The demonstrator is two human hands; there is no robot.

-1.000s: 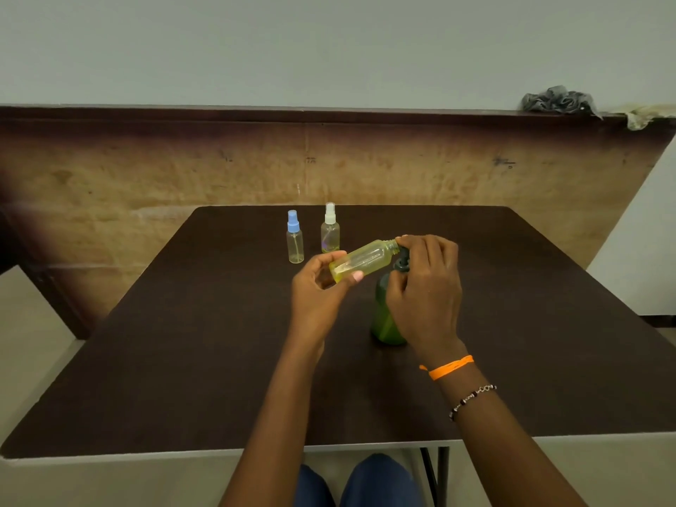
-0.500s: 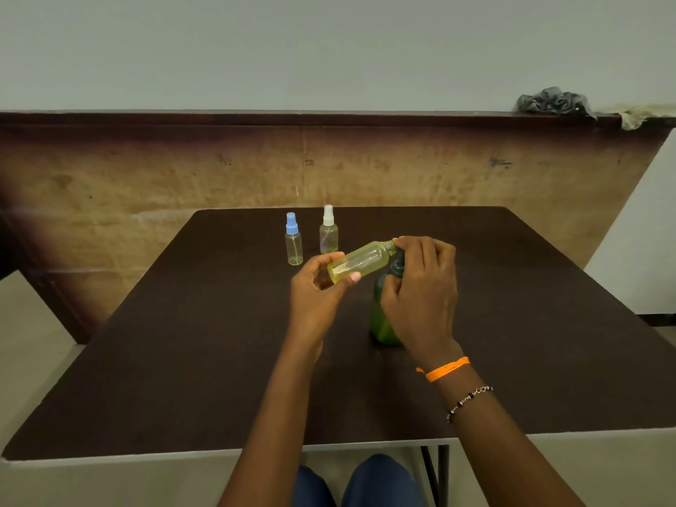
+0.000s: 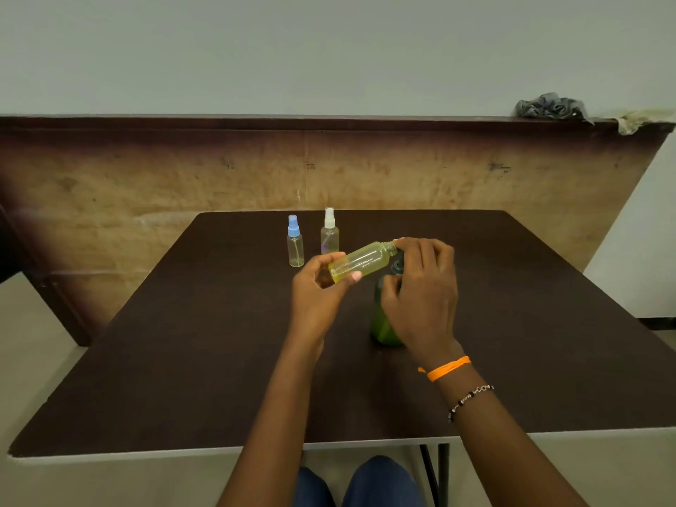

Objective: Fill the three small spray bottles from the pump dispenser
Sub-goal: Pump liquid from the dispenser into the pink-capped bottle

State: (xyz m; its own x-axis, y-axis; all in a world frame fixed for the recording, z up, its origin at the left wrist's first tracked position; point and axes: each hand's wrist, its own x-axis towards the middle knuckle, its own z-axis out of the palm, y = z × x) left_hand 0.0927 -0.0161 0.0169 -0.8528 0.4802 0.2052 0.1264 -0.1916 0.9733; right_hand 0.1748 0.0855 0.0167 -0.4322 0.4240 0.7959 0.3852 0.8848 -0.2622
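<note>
Left hand (image 3: 317, 291) grips the uncapped bottle (image 3: 362, 264) tilted, neck at the dispenser (image 3: 384, 316) spout under the right hand (image 3: 420, 287) curled on the pump; misalignment risks spill on table (image 3: 183, 360)

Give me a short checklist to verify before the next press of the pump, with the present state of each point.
1. Yellow bottle uncapped: ok, threaded neck is bare.
2. Left hand holds the bottle firmly: ok, fingers and thumb grip its base end.
3. Bottle mouth meets the pump nozzle: cannot tell, the right hand covers it.
4. Green pump dispenser upright on the table: ok.
5. Blue-capped spray bottle and white-capped spray bottle upright, apart from the hands: ok.
6. Fill level of the yellow bottle: cannot tell.
</note>
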